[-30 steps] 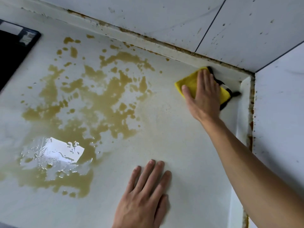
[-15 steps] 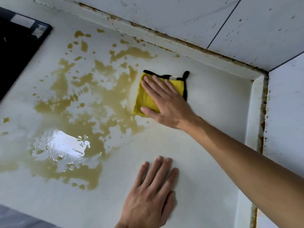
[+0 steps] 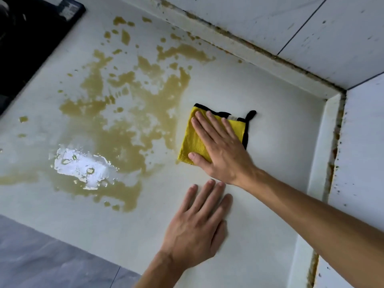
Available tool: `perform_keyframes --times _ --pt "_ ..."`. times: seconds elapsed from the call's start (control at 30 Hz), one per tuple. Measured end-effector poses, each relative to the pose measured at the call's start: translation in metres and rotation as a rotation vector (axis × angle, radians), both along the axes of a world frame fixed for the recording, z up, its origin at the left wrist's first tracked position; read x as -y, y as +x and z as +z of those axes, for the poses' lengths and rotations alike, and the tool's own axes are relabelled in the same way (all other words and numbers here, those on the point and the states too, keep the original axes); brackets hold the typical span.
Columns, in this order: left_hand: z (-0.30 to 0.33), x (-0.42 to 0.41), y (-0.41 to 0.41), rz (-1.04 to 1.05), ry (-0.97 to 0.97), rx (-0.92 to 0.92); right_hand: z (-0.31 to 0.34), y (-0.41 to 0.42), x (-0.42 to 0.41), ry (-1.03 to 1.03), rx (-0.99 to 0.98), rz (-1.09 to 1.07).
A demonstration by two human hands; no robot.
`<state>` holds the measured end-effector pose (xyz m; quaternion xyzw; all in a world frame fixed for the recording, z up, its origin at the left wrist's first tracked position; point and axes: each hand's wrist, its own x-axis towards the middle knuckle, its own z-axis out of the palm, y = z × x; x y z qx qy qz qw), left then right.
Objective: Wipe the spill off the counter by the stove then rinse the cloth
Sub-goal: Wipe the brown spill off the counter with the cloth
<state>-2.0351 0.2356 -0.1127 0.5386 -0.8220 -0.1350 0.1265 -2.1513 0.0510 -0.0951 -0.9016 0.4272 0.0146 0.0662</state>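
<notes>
At spill (image 3: 124,125) rt edge, rt hand (image 3: 220,146) presses cloth (image 3: 193,142) flat

Bench (image 3: 270,125) lies flat and unobstructed from the cloth (image 3: 193,142) toward 3 o'clock, up to the raised kerb (image 3: 330,129) and tiled walls (image 3: 249,19) closing 12 through 3. Stove (image 3: 27,42) blocks 10 o'clock. Left hand (image 3: 197,227) rests flat at 6; right hand (image 3: 222,146) presses the cloth beside the spill (image 3: 124,132).

2 hands (image 3: 220,150); 1 cloth (image 3: 193,142); 1 spill (image 3: 116,125); stove (image 3: 31,38), probably 1.
</notes>
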Motion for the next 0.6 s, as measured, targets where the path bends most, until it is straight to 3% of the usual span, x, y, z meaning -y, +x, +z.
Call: perform_keyframes --times 0.1,0.27,0.47,0.6 --pt "0.001 0.002 0.001 -0.007 0.007 -0.009 0.0 0.012 -0.012 -0.003 0.007 -0.052" --pt "0.003 0.001 0.001 -0.007 0.026 -0.043 -0.006 0.06 -0.009 0.002 0.016 0.2" --pt "0.017 -0.008 0.006 0.048 0.031 -0.057 -0.003 0.063 0.017 0.03 0.045 0.077" --pt "0.021 -0.055 0.013 0.279 0.039 -0.101 -0.004 0.039 -0.021 0.002 0.045 0.021"
